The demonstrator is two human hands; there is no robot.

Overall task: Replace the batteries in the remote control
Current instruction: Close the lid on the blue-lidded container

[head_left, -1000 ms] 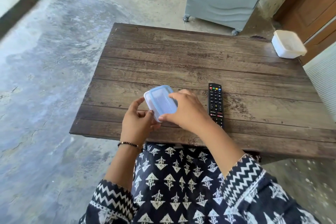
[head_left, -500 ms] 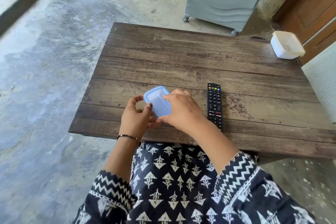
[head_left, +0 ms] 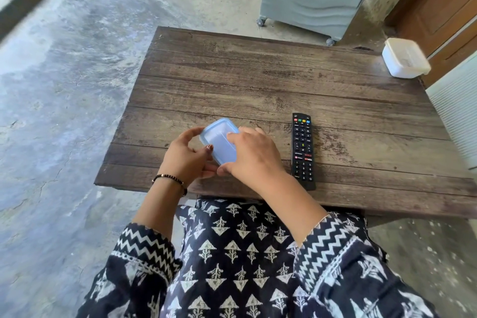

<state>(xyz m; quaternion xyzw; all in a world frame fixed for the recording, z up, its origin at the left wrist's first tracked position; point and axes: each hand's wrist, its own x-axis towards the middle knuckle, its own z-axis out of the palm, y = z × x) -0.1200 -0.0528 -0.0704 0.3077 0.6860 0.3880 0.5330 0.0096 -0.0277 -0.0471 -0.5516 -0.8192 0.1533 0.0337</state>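
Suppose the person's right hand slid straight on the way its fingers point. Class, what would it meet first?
The right hand already grips the blue-lidded container; its fingers point left across it, so beyond that it would probably meet the left hand.

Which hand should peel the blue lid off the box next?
Right. The right hand already lies over the blue lid, fingers on its top and near edge. The left hand cups the box's side, better suited to steadying it on the table.
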